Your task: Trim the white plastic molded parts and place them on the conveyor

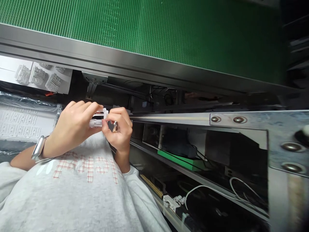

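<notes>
Both hands meet close to my chest, above my grey sweatshirt. My left hand (72, 127), with a watch on its wrist, curls its fingers round a small white plastic part (98, 118). My right hand (119, 130) pinches the right end of the same part with thumb and fingertips. A small metal piece shows between the right fingers, too small to name.
A green ribbed conveyor belt (154, 32) with a steel edge (135, 62) runs across the top. White trays (36, 75) of clear plastic parts lie at upper left, with a plastic-wrapped tray (21, 120) below them. Under the belt at right is an open metal frame (277, 125) with cables (217, 190).
</notes>
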Demonstrator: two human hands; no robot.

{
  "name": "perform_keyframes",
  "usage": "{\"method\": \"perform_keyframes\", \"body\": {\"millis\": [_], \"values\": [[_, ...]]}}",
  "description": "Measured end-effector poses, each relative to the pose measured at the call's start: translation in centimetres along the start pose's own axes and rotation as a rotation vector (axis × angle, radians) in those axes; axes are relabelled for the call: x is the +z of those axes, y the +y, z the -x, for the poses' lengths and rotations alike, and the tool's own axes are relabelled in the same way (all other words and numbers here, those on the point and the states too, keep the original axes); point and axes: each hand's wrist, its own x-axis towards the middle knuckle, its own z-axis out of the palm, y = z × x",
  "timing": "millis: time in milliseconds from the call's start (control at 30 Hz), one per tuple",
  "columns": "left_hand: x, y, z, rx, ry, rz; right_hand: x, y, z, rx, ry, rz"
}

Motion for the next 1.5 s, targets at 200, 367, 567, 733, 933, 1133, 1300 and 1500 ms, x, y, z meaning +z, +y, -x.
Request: {"method": "perform_keyframes", "body": {"millis": [200, 367, 567, 733, 933, 1133, 1300, 1500], "values": [[-0.2, 0.1, -0.1, -0.061, -0.003, 0.073, 0.1, 0.4, 0.5, 0.099, 0.05, -0.155], [-0.7, -0.2, -0.2, -0.155, -0.06, 0.383, -0.1, 1.1, 1.7, 0.317, 0.118, -0.447], [-0.9, -0.5, 0.0, -0.27, -0.146, 0.782, 1.4, 5.9, 5.8, 0.92, -0.349, -0.627], [-0.5, -0.6, 0.2, -0.28, -0.111, 0.825, 2.5, 9.7, 9.9, 0.985, -0.501, -0.573], [-0.5, -0.7, 0.6, -0.229, -0.111, 0.751, 1.9, 8.2, 12.0, 0.899, -0.534, -0.35], [-0.7, -0.4, 0.4, -0.218, -0.14, 0.868, -2.4, 4.2, 7.8, 0.704, -0.384, -0.137], [-0.8, 0.0, 0.2, -0.221, -0.162, 0.901, -6.5, 0.1, 3.5, 0.124, -0.27, 0.206], [-1.1, 0.5, 0.0, -0.221, -0.182, 0.939, -7.3, -0.7, 2.3, -0.025, -0.238, 0.278]]}}
